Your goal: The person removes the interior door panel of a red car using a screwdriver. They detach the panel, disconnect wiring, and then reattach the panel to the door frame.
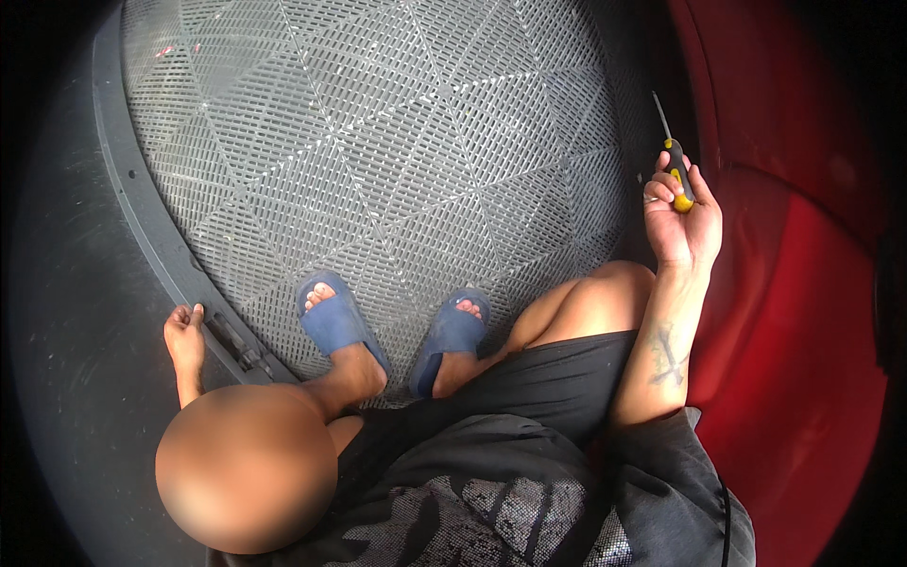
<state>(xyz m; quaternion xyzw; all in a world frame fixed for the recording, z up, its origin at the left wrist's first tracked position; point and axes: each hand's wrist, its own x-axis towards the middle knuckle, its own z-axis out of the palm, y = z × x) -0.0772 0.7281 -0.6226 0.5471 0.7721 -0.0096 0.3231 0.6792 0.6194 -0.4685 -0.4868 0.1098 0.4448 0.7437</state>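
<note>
Screwdriver [666, 135] in right hand [682, 225]
Grip closed around handle [675, 159]; left hand [186, 342] at grey strip's [154, 227] edge, its grip state not discernible.

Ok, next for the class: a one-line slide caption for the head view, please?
Right hand holding a yellow-handled screwdriver, left hand at the dark panel's edge.
</note>
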